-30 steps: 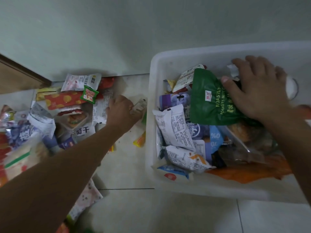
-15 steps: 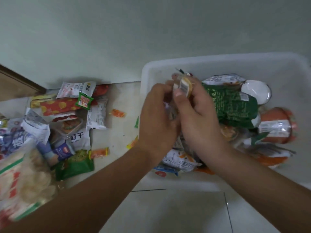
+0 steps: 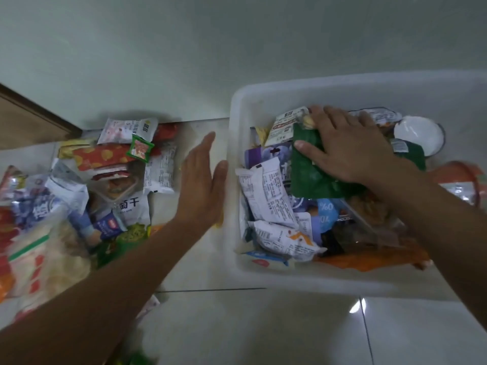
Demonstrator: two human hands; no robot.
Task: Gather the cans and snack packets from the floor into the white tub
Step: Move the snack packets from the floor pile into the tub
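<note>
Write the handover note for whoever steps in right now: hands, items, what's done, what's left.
Left hand: open, empty, over the floor between pile and tub.
Right hand: fingers flat on the green packet inside the white tub.
Done: the tub already holds many packets.
To do: the pile of packets on the floor beside the tub has yet to go in.

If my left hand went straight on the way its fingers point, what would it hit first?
Probably the wall: the left hand points along the bare floor between the packets and the white tub, though depth is unclear.
</note>
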